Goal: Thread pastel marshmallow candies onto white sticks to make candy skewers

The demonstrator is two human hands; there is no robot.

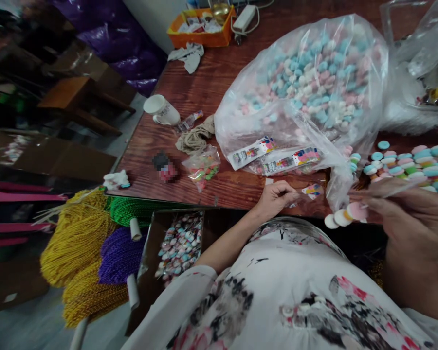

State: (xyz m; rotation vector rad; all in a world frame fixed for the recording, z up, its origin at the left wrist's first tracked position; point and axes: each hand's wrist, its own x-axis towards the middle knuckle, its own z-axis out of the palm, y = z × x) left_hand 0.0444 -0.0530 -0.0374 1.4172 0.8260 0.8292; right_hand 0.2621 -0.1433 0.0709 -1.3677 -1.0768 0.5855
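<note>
Pink-and-white disc skewer [342, 218], gripped by right hand [410, 221], points along wooden bench's front edge [237, 200] toward left hand [276, 198], grip unclear.

Dim, soft indoor light, with blur and bent edges.
The light is diffuse and slightly cool, its source impossible to tell; the reddish-brown wooden worktop [142, 150] takes a faint sheen, while the large clear plastic bag of pastel pieces [230, 114] and the glossy purple plastic sacks [111, 41] catch pale streaks of glare. Deep shadow gathers beneath the worktop's front edge, and the upper left background sinks into murk. Blur softens the right hand [414, 228]; the left hand [277, 198] reads more clearly. Wide-angle distortion stretches the sides, tilting the brown wooden stool [67, 92]. Coarse pixels mask a small dark-and-red object [164, 167].
</note>
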